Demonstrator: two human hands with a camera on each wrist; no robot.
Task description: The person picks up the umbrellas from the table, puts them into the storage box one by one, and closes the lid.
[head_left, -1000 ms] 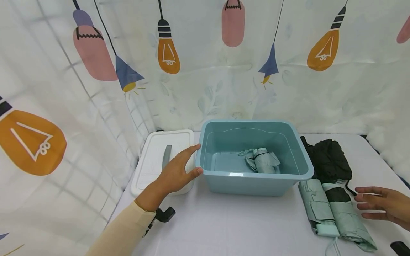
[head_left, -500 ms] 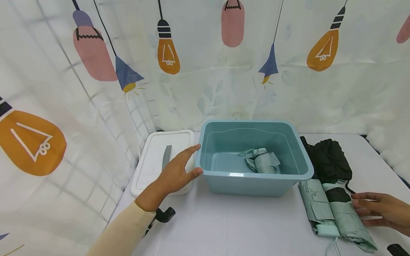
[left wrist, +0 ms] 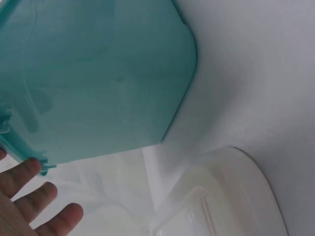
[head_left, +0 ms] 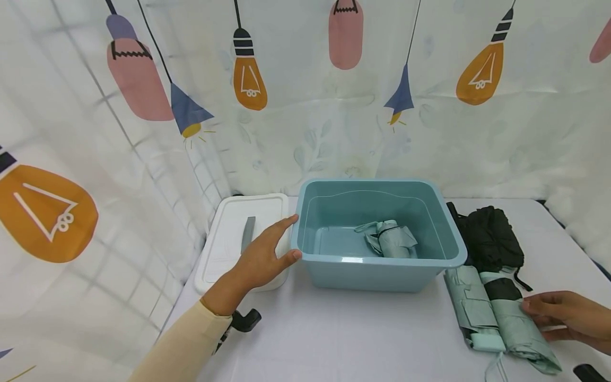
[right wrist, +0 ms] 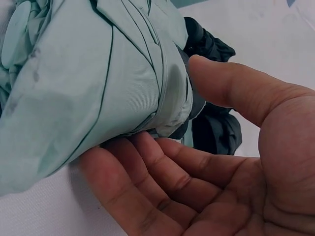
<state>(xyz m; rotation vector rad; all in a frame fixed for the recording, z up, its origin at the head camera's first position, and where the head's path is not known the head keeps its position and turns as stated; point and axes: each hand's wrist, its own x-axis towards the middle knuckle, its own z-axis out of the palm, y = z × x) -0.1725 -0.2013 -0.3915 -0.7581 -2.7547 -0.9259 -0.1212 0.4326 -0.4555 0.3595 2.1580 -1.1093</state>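
Observation:
My left hand (head_left: 261, 257) rests at the left rim of a blue-green plastic bin (head_left: 367, 277), fingers spread and fairly straight. In the left wrist view, fingertips (left wrist: 30, 167) touch the rim's underside. One folded mint-green umbrella (head_left: 395, 241) lies inside the bin. At the right, my right hand (head_left: 570, 315) holds another mint umbrella (head_left: 520, 324) with a black band, by its right side. Up close, the thumb lies against the strap end of this umbrella (right wrist: 133, 83), while the other fingers curl in beneath the fabric. A third mint umbrella (head_left: 472, 305) lies alongside it.
Behind the mint umbrellas lies a black folded fabric bundle (head_left: 494, 239), close to the bin's right side. A white lidded box (head_left: 224, 239) with a grey handle sits left of the bin, partly behind my left hand. A patterned curtain (head_left: 310, 106) backs the table.
My right hand has moved in from the right; its fingers have gone from spread beside the mint umbrella to curled around its edge. My left hand stays at the bin rim.

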